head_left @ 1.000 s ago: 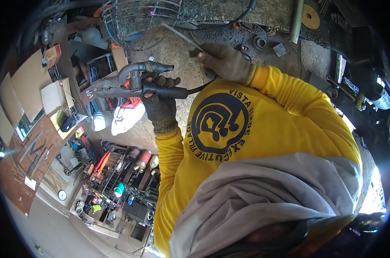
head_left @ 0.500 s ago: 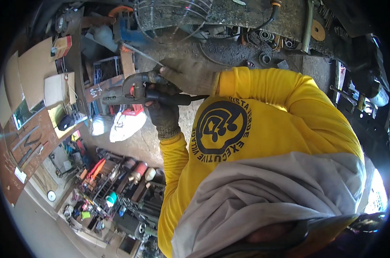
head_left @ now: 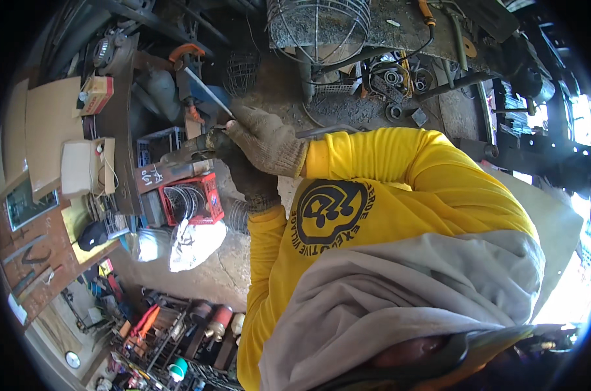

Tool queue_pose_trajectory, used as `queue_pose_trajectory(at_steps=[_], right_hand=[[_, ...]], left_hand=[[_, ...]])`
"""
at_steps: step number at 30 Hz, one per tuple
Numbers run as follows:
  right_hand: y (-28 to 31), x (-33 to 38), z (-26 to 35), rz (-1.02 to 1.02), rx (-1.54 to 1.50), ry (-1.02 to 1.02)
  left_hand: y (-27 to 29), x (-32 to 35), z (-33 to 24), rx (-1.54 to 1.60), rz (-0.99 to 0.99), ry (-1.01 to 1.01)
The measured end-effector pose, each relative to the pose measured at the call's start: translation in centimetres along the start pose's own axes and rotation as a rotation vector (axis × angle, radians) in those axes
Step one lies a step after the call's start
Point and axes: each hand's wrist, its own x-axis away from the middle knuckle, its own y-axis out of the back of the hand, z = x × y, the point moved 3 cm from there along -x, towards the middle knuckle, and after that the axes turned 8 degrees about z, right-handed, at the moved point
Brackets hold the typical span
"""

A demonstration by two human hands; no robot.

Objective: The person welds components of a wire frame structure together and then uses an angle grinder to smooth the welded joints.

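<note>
A metalworking workshop is indicated: a wire cage is placed on a grimy worktop, metal rings are strewn below, wire hoops are stored in a red crate, and a rack is crowded with hardware.

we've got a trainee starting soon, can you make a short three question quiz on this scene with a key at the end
1. Which hand grips the thin grey rod?
A) left
B) right
C) neither

2. Look at the crate holding curved wires. True or false: it is white.

3. Fill in the missing word: the left hand wears a ____.

Key
1. B, the right hand.
2. False, it is red.
3. Glove.
</note>
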Motion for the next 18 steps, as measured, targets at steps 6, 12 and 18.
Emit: queue_pose_trajectory(at_steps=[6, 12, 18], right_hand=[[2.8, -1.4, 0.1, -0.050, -0.010, 0.020], [11.4, 0.5, -4.8, -0.081, -0.044, -0.318], [17.2, 1.8, -2.9, -0.173, -0.079, -0.403]], left_hand=[[1.7, -3.8, -1.2, -0.922, -0.120, -0.205], [8.8, -5.1, -3.8, -0.247, -0.265, -0.050], [6.1, -10.9, -6.0, -0.165, -0.013, 0.054]])
